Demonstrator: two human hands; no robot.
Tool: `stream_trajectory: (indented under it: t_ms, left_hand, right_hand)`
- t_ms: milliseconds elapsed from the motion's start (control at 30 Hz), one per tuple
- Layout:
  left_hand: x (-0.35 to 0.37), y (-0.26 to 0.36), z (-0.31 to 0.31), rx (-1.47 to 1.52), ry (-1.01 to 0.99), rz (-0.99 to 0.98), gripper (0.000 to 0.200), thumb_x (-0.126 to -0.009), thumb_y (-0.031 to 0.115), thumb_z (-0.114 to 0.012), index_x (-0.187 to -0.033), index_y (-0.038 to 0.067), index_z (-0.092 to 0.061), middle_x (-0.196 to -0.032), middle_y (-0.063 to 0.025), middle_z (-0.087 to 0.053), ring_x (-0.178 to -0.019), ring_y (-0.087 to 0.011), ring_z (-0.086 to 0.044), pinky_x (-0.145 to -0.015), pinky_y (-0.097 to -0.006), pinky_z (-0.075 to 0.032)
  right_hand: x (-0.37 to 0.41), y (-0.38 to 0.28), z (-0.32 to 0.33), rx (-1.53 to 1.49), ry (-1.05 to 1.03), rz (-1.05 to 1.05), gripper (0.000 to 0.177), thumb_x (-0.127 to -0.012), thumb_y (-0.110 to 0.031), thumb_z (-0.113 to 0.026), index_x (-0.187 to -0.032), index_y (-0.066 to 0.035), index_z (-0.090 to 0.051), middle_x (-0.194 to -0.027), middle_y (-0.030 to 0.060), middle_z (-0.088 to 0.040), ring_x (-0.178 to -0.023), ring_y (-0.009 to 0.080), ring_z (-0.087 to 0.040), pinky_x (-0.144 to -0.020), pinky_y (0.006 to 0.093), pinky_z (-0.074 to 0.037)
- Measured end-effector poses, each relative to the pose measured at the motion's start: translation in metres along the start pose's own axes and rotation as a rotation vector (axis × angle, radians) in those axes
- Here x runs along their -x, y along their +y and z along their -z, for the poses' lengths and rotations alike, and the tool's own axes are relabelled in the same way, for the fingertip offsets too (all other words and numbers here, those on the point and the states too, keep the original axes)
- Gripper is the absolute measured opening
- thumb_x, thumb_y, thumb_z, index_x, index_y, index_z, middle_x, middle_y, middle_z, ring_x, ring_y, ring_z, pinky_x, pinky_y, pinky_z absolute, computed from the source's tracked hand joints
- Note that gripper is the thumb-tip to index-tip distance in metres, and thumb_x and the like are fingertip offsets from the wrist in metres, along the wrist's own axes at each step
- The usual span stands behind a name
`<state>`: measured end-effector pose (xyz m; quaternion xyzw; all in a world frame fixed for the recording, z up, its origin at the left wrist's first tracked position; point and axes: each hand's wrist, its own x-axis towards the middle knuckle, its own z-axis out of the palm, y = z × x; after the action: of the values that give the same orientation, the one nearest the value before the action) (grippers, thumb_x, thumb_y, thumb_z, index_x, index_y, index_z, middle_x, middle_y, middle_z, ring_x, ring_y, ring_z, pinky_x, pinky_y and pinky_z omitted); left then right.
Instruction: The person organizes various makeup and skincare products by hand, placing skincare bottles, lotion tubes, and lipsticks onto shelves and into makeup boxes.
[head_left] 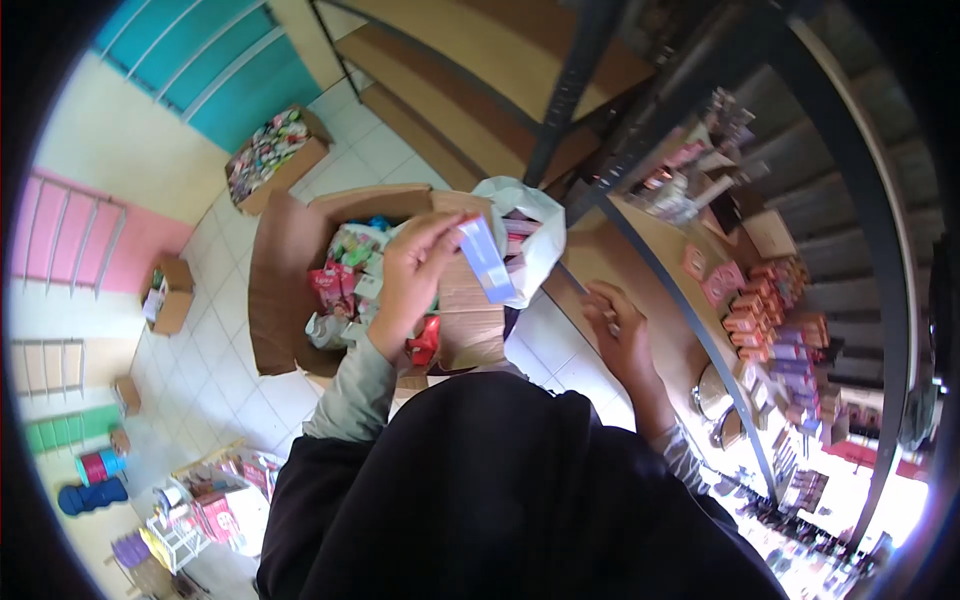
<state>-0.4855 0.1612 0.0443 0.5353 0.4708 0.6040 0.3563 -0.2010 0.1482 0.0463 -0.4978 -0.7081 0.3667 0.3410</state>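
Observation:
A small blue and white box [485,260] is pinched at its upper end by my left hand [418,275]. Both are above the right part of a large open cardboard box [280,265], whose inside holds mixed packets, among them red ones [422,341]. Beside that box stands a white plastic bag [545,235] with pink packs in it. My right hand [617,330] is raised on the right near the shelf edge, its fingers partly curled and apart, with nothing visible in it.
Metal-framed shelving with brown boards [640,225] runs along the right, bearing orange small boxes [755,315] and other goods. Another filled carton [290,165] stands on the tiled floor at the upper left, a smaller one [172,295] farther left. Racks line the left wall.

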Motion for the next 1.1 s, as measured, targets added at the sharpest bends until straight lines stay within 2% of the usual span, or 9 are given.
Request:
stream_trajectory:
  t_ms: [167,367,400,433,533,633,867,967,1100]
  left_hand:
    - [0.028,0.037,-0.084,0.142,-0.239,0.004,0.025,-0.084,-0.003,-0.064,-0.109,-0.004,-0.064,-0.105,-0.0122,-0.064,-0.092,-0.014,-0.062,-0.078,-0.0238,-0.05]
    - [0.065,0.072,-0.165,0.25,-0.383,-0.024,0.053,-0.08,-0.003,-0.069,-0.126,0.0,-0.043,-0.104,-0.0146,-0.064,-0.09,-0.0171,-0.065,-0.077,-0.026,-0.051]
    - [0.071,0.076,-0.176,0.276,-0.391,-0.017,0.053,-0.08,-0.003,-0.069,-0.126,0.0,-0.043,-0.103,-0.0148,-0.064,-0.09,-0.0172,-0.065,-0.077,-0.026,-0.051]
    - [0.077,0.08,-0.188,0.301,-0.4,-0.007,0.053,-0.08,-0.003,-0.069,-0.126,0.0,-0.043,-0.103,-0.0149,-0.064,-0.091,-0.0173,-0.065,-0.077,-0.0261,-0.051]
    - [0.097,0.094,-0.22,0.275,-0.442,-0.007,0.055,-0.08,-0.002,-0.07,-0.127,0.0,-0.043,-0.103,-0.0143,-0.065,-0.091,-0.0173,-0.065,-0.078,-0.0266,-0.051]
    - [0.115,0.101,-0.255,0.228,-0.5,-0.039,0.058,-0.079,-0.001,-0.072,-0.129,0.001,-0.043,-0.103,-0.0134,-0.066,-0.09,-0.0165,-0.065,-0.078,-0.0271,-0.051]
    - [0.159,0.102,-0.33,0.093,-0.625,-0.119,0.059,-0.076,0.002,-0.074,-0.128,0.002,-0.047,-0.099,-0.012,-0.068,-0.089,-0.0163,-0.065,-0.075,-0.027,-0.052]
    - [0.175,0.098,-0.353,0.047,-0.724,-0.119,0.058,-0.077,0.0,-0.072,-0.128,0.003,-0.046,-0.113,-0.0107,-0.06,-0.092,-0.0154,-0.062,-0.079,-0.0274,-0.049]
    - [0.181,0.091,-0.362,-0.084,-0.693,-0.207,0.054,-0.077,0.005,-0.074,-0.125,0.004,-0.05,-0.118,-0.0089,-0.055,-0.094,-0.0146,-0.062,-0.076,-0.027,-0.048]
  right_hand:
    - [0.013,-0.025,0.021,-0.294,-0.028,0.139,0.065,-0.08,-0.008,-0.072,-0.137,-0.008,-0.04,-0.126,0.014,-0.055,-0.1,0.0228,-0.06,-0.081,0.0335,-0.051]
    - [0.07,-0.018,0.076,-0.165,0.094,0.162,0.063,-0.079,-0.009,-0.073,-0.135,-0.015,-0.045,-0.116,0.0102,-0.058,-0.097,0.0246,-0.059,-0.08,0.0347,-0.052]
    - [0.08,-0.016,0.086,-0.154,0.089,0.15,0.063,-0.078,-0.009,-0.073,-0.135,-0.014,-0.046,-0.115,0.0099,-0.059,-0.097,0.0248,-0.059,-0.08,0.035,-0.052]
    - [0.089,-0.013,0.096,-0.183,0.091,0.155,0.061,-0.08,-0.002,-0.071,-0.134,-0.009,-0.044,-0.12,0.009,-0.056,-0.106,0.0185,-0.058,-0.084,0.0316,-0.052]
    - [0.121,-0.004,0.122,-0.311,0.172,0.09,0.059,-0.079,-0.001,-0.072,-0.132,-0.009,-0.045,-0.12,0.009,-0.056,-0.104,0.018,-0.059,-0.084,0.0311,-0.052]
    - [0.151,0.006,0.15,-0.344,0.211,0.068,0.056,-0.078,-0.008,-0.073,-0.129,-0.007,-0.047,-0.111,0.0143,-0.059,-0.106,0.0278,-0.059,-0.086,0.0366,-0.052]
    - [0.214,0.027,0.227,0.228,0.279,0.203,0.038,-0.076,-0.013,-0.072,-0.11,-0.004,-0.059,-0.098,0.0132,-0.063,-0.098,0.0299,-0.062,-0.08,0.0391,-0.052]
    - [0.242,0.029,0.258,0.161,0.174,0.012,0.029,-0.076,-0.012,-0.071,-0.103,-0.004,-0.063,-0.096,0.0126,-0.064,-0.09,0.0304,-0.064,-0.077,0.0386,-0.053]
    - [0.27,0.054,0.323,0.303,0.302,-0.082,0.028,-0.075,-0.009,-0.07,-0.102,-0.006,-0.065,-0.098,0.0112,-0.066,-0.085,0.0278,-0.066,-0.073,0.0359,-0.054]
